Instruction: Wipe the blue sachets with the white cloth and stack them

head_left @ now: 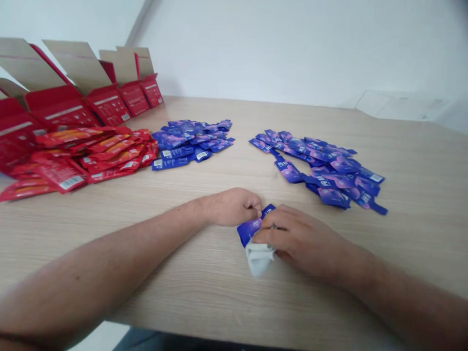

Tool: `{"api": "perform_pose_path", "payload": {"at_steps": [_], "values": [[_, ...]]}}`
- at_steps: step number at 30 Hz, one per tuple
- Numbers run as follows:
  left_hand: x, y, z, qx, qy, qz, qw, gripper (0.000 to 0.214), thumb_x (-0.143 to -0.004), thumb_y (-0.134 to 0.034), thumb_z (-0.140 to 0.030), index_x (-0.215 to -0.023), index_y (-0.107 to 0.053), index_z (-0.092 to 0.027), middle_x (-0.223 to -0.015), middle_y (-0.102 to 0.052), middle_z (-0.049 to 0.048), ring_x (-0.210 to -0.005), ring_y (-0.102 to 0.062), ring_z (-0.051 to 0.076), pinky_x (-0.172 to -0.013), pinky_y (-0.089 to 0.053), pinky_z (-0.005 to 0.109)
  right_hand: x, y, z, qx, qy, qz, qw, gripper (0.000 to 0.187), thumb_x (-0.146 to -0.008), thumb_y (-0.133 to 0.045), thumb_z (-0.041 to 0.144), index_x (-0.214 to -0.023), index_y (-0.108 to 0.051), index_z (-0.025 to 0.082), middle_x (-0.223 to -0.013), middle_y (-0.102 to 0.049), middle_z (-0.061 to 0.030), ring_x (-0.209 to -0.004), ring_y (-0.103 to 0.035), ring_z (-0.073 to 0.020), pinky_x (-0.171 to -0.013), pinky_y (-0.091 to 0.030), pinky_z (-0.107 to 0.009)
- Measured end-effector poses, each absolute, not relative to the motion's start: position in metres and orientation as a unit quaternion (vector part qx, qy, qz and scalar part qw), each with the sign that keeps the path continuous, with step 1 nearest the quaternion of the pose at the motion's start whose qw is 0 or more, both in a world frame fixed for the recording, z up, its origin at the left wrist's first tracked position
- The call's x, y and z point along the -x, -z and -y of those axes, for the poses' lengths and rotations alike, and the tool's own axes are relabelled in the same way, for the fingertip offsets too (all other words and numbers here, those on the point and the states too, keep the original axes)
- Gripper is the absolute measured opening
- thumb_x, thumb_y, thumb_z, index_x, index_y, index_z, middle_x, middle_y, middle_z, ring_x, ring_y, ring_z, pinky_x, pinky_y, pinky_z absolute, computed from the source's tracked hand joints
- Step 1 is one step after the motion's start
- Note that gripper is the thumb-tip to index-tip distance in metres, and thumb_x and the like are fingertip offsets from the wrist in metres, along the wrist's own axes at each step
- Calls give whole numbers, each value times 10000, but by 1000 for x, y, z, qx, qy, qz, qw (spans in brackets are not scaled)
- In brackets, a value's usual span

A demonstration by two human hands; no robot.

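We look down at a wooden surface (365, 278) where our hands meet. Our right hand (298, 241) curls over a small blue packet (249, 230), grasping it with the fingers pressed across its face. Our left hand (230, 207) is clenched and appears to pinch the packet's upper edge, so the two hands seem to steady it between them. A white scrap (259, 259) hangs from its lower end; we cannot tell whether it is cloth or paper. Ahead lie a blue heap (193, 141) and a second blue heap (314, 165), apart from a red heap (84, 158) before open red cartons (73, 100), seemingly to keep each colour together.
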State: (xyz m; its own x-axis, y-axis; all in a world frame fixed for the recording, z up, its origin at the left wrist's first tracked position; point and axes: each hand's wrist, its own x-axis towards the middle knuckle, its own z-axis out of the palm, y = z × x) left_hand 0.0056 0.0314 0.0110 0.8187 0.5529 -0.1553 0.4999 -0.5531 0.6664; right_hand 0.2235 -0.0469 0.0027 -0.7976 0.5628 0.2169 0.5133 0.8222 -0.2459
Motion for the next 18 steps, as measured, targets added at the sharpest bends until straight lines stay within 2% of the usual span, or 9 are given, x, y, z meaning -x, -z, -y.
{"api": "perform_pose_path", "payload": {"at_steps": [5, 10, 15, 18], "values": [[-5, -13, -30, -884, -34, -291, 364, 148, -832, -498, -162, -832, -645, -174, -720, -620, -46, -665, -551, 84, -607, -384, 195, -231, 2, 37, 356, -88, 912, 182, 309, -848, -539, 49, -1098, -622, 212, -1092, -623, -74, -1042, -559, -234, -924, -473, -408], [-5, -13, -30, -886, -23, -296, 356, 166, -883, -522, -248, -865, -667, -169, -735, -639, -34, -680, -561, 89, -615, -389, 199, -226, 2, 43, 286, -99, 941, 154, 291, -894, -522, 72, -1085, -629, 264, -1066, -644, -35, -994, -573, -225, -923, -466, -421], [-5, -9, -30, -883, -33, -304, 357, 142, -849, -516, -179, -834, -657, -174, -697, -615, -49, -663, -557, 79, -619, -390, 192, -232, 3, 37, 359, -81, 913, 175, 287, -867, -525, 61, -1078, -626, 227, -1099, -627, -63, -1045, -566, -241, -920, -474, -418], [-4, -8, -30, -885, -36, -300, 354, 141, -858, -527, -213, -848, -662, -176, -716, -631, -43, -675, -564, 85, -616, -389, 195, -229, 3, 39, 330, -94, 926, 159, 292, -871, -529, 62, -1075, -639, 240, -1084, -633, -51, -1022, -571, -232, -913, -475, -413]]}}
